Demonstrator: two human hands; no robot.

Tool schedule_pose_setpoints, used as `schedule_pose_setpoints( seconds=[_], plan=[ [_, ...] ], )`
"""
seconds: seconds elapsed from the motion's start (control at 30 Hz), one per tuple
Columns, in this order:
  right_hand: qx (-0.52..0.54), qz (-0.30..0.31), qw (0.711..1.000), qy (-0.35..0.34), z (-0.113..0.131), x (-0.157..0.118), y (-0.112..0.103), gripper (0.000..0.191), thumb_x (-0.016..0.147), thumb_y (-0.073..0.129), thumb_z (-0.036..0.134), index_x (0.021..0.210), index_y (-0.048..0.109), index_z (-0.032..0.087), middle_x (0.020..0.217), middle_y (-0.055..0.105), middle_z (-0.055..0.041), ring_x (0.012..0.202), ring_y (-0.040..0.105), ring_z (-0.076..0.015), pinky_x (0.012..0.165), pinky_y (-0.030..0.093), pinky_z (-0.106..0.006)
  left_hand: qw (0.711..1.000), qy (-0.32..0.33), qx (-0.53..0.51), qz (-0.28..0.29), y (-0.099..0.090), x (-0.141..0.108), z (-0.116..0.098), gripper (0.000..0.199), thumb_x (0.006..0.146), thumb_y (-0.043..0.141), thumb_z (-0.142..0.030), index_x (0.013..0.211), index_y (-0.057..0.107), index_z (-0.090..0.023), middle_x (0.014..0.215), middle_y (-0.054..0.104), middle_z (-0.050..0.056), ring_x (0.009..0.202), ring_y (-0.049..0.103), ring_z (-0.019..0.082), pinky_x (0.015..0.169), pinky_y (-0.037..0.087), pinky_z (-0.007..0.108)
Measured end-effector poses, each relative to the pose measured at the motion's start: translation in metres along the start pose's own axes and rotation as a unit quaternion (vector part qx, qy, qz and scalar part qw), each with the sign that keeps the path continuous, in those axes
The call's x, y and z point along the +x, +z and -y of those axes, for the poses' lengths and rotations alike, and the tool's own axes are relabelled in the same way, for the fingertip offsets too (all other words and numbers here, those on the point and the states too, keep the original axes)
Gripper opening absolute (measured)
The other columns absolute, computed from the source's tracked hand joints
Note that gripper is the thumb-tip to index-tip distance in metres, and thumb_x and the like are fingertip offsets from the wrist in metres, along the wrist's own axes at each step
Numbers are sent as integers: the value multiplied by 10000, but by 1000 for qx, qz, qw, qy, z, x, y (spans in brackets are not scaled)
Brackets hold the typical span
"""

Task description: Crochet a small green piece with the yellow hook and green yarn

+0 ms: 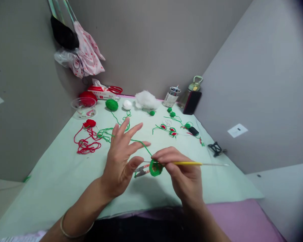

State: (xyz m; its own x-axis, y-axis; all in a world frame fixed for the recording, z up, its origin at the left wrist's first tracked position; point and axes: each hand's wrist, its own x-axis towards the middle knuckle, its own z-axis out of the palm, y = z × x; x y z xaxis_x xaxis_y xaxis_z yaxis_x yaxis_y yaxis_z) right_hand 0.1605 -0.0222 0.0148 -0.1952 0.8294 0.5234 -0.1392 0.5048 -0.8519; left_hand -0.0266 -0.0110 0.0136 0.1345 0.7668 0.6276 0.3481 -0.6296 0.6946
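My left hand (pixel 122 156) is spread open, its fingers stretched apart. A strand of green yarn (pixel 142 143) passes by its fingers and runs to a small round green crochet piece (pixel 156 168). My right hand (pixel 183 171) is closed on a crochet hook (pixel 188 163) with a yellow grip, its far end pointing right. The hook's other end lies by the top edge of the green piece, which hangs at my right fingertips. Partly hidden behind the piece, a pair of thread snips (pixel 141 170) rests on the table, near my left thumb.
Red yarn (pixel 89 146), a green yarn ball (pixel 112 105), a white ball (pixel 127 105) and white stuffing (pixel 146 100) lie beyond my hands. Small crocheted pieces (pixel 172 130) are right of centre. A phone (pixel 192 103), a can (pixel 171 96) and a tissue box (pixel 101 92) stand at the back.
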Motion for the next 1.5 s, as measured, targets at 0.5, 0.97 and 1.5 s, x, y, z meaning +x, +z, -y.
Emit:
schedule_pose_setpoints(
  seconds=[0.5,0.97,1.5],
  plan=[
    [-292,-73,940,-162,-18,-21,19,504,913,649,57,1301,694,376,1001,674,-40,873,703,-186,682,625,-330,804,-399,-437,-58,17,-13,-16,546,791,845,-251,1308,674,-283,892,632,-27,822,603,97,742,504,191],
    [-139,-59,986,-67,-17,-21,10,295,988,558,150,1164,745,295,973,766,-61,889,716,-217,753,614,-400,828,-382,-409,0,4,-14,-18,607,858,771,-248,1418,539,-239,792,532,-45,643,439,78,531,328,186],
    [-357,-102,907,-200,-38,-36,21,372,903,698,144,1180,755,385,1050,735,-45,926,720,-221,751,634,-387,754,-423,-503,-1,21,-24,-19,519,850,790,-299,1321,603,-192,718,497,-65,489,315,18,448,227,175]
  ],
)
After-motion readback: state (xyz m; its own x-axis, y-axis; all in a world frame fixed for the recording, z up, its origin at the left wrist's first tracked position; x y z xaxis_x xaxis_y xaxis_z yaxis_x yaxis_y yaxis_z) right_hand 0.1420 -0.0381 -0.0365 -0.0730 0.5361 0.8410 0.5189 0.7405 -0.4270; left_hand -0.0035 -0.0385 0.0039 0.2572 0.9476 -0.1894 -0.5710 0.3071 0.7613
